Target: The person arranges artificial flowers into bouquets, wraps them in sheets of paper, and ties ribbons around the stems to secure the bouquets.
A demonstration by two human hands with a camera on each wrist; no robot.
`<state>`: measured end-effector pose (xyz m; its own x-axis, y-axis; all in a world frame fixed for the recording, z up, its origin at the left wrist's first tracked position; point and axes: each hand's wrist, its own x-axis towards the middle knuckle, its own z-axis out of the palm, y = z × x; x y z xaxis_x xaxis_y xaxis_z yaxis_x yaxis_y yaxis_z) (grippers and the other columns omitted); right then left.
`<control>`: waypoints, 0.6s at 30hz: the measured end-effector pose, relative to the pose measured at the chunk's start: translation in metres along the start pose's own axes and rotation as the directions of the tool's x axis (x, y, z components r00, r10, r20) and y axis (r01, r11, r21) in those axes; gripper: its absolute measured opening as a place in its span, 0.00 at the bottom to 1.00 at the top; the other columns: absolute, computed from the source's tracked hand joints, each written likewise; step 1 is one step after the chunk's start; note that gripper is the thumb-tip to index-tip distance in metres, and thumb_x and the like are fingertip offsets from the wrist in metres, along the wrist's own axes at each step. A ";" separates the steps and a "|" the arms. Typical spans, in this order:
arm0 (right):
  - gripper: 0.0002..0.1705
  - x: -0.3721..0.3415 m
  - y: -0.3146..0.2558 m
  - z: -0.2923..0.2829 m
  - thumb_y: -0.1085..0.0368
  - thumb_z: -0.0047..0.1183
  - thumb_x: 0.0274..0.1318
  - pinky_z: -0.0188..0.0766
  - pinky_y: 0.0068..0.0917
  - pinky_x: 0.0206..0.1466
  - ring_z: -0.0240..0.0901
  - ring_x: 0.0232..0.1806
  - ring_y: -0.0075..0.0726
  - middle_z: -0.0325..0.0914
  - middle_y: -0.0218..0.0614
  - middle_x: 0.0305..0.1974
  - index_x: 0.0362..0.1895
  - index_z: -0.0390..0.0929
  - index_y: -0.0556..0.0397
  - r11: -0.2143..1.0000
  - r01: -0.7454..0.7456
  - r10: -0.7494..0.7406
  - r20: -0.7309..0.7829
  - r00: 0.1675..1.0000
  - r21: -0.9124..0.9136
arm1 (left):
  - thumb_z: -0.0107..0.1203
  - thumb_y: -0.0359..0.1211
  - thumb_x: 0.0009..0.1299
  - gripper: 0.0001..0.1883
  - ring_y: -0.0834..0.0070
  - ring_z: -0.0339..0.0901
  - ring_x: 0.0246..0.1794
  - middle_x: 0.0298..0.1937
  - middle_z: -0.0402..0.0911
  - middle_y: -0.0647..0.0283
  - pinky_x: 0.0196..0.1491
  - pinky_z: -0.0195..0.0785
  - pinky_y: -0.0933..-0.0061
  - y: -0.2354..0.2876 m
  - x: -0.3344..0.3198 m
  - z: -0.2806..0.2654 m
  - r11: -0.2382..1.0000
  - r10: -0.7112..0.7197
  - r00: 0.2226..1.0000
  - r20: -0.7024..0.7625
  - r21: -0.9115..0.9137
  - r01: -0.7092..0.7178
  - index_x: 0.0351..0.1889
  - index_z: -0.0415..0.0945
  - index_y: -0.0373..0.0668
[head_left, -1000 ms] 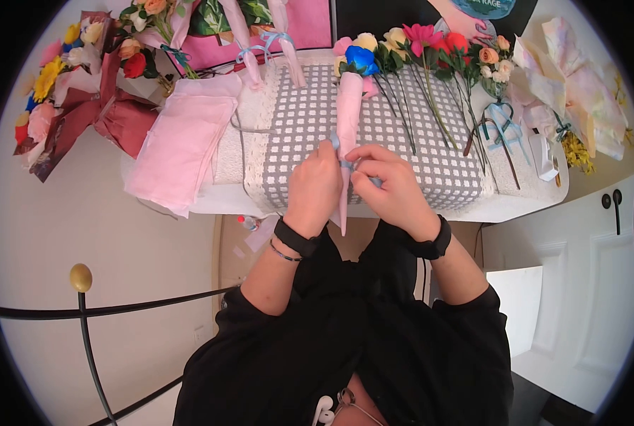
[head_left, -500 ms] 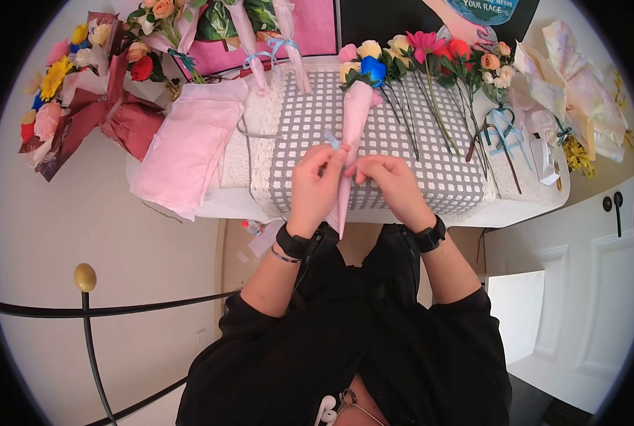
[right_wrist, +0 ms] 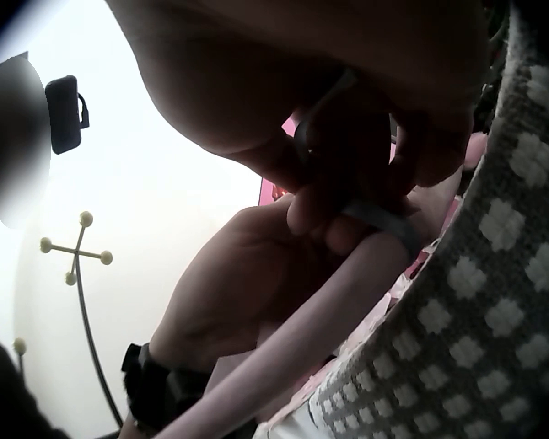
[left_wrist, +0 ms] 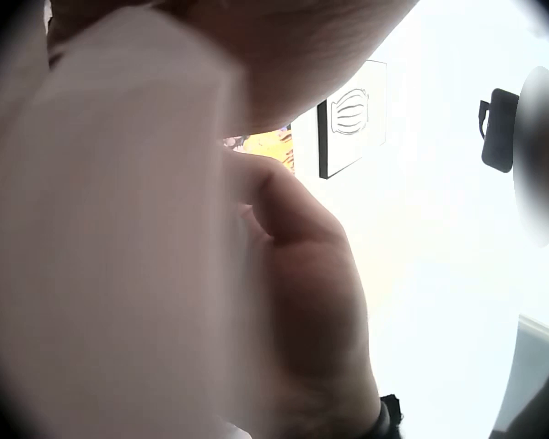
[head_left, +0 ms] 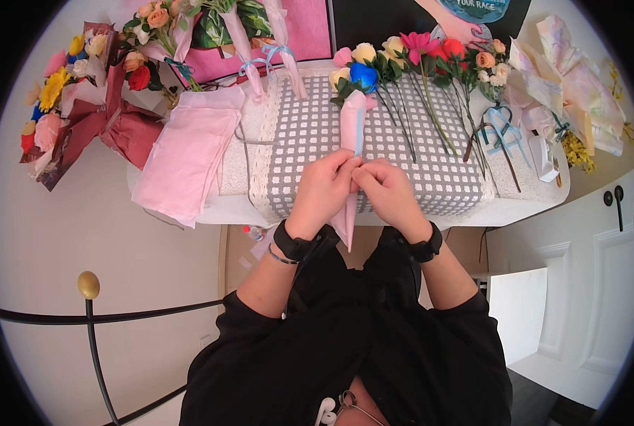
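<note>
A slim pink paper wrap (head_left: 351, 121) stands out from both hands in the head view, its narrow tail below them. Light blue ribbon (head_left: 359, 135) runs up along its right side. My left hand (head_left: 320, 190) grips the wrap at its middle. Against it, my right hand (head_left: 393, 193) pinches the ribbon with thumb and forefinger, fingertips meeting the left hand's. In the right wrist view a ribbon band (right_wrist: 380, 219) crosses the wrap (right_wrist: 302, 352) beside the fingers. Pink paper fills much of the left wrist view (left_wrist: 119, 238). The knot area is hidden by fingers.
Pink paper sheets (head_left: 189, 153) lie left on the table. Loose flowers, among them a blue rose (head_left: 363, 76), lie beyond the wrap on the checked cloth (head_left: 295, 135). A dark red bouquet (head_left: 111, 117) is at far left, a pale bouquet (head_left: 572, 92) at right.
The wrap has dropped slightly towards the body and stands straighter. The hands have closed together around its middle, and the blue ribbon now lies along its upper right side.
</note>
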<state>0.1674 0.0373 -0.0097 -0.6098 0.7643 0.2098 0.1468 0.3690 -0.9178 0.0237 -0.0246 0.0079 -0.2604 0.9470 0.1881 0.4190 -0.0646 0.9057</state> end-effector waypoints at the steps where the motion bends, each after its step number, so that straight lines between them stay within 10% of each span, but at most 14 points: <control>1: 0.16 -0.001 0.000 -0.001 0.60 0.49 0.62 0.68 0.27 0.38 0.72 0.31 0.28 0.79 0.34 0.26 0.29 0.82 0.58 0.995 0.072 -0.074 -0.024 0.997 -0.070 | 0.53 0.35 0.75 0.12 0.83 0.73 0.25 0.24 0.79 0.65 0.30 0.67 0.77 0.004 0.000 -0.002 1.000 -0.001 1.000 0.002 0.001 0.001 0.43 0.81 0.36; 7: 0.17 -0.001 0.004 -0.014 0.59 0.47 0.65 0.68 0.27 0.31 0.69 0.24 0.24 0.75 0.31 0.24 0.29 0.78 0.58 0.933 -0.280 0.227 0.233 0.946 0.227 | 0.50 0.35 0.76 0.13 0.81 0.76 0.24 0.23 0.78 0.66 0.30 0.69 0.73 -0.011 0.010 0.001 0.971 0.154 0.981 0.116 0.166 -0.172 0.44 0.81 0.35; 12: 0.18 -0.003 0.015 -0.010 0.58 0.45 0.68 0.68 0.25 0.33 0.69 0.26 0.23 0.72 0.28 0.23 0.28 0.76 0.56 0.856 -0.271 0.162 0.270 0.949 0.440 | 0.44 0.33 0.79 0.15 0.78 0.76 0.21 0.25 0.79 0.63 0.28 0.70 0.75 -0.008 0.010 0.010 0.854 -0.090 0.953 0.289 -0.469 0.223 0.43 0.78 0.31; 18: 0.18 -0.007 0.022 -0.015 0.58 0.46 0.67 0.69 0.25 0.37 0.70 0.30 0.24 0.73 0.28 0.25 0.27 0.75 0.56 0.836 -0.246 0.120 0.274 0.954 0.491 | 0.45 0.34 0.79 0.15 0.79 0.76 0.23 0.25 0.79 0.64 0.30 0.71 0.77 -0.007 0.013 0.019 0.809 -0.090 0.981 0.170 -0.563 0.172 0.43 0.78 0.31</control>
<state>0.1861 0.0480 -0.0262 -0.7778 0.6285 -0.0026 -0.1093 -0.1393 -0.9842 0.0341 -0.0060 -0.0032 -0.1458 0.9886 0.0385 -0.1955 -0.0669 0.9784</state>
